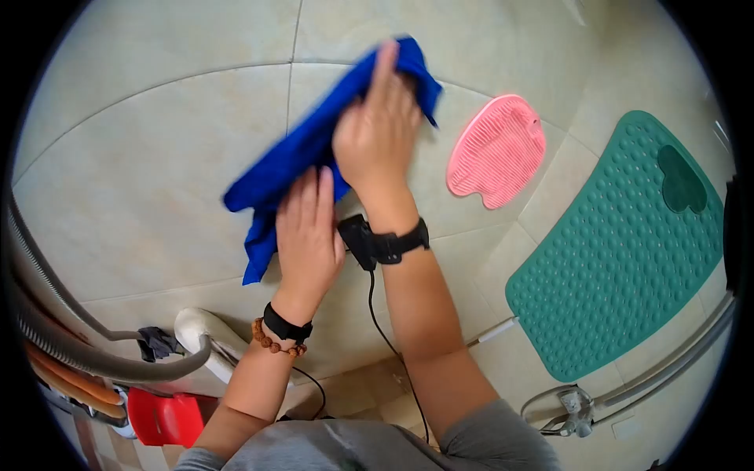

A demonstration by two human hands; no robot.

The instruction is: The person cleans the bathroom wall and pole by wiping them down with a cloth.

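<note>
A crumpled blue cloth [294, 161] lies against the pale tiled surface, stretching diagonally across the upper middle. My left hand [307, 235] rests on its lower part, with the fingers straight and close together. Higher up and to the right, my right hand [379, 137] presses on the cloth, its back showing and one finger stretched upward. Motion blurs this hand a little, and its fingertips are partly hard to make out. Both wrists wear black bands; a beaded bracelet is on the left one.
A pink ribbed pad [499, 151] is right of the cloth. Farther right is a green bumpy mat [616, 247], with a metal fixture [577, 410] below it. Grey hoses [102, 357] curve along the left, above a red object [166, 416]. A black cable [382, 334] hangs between my arms.
</note>
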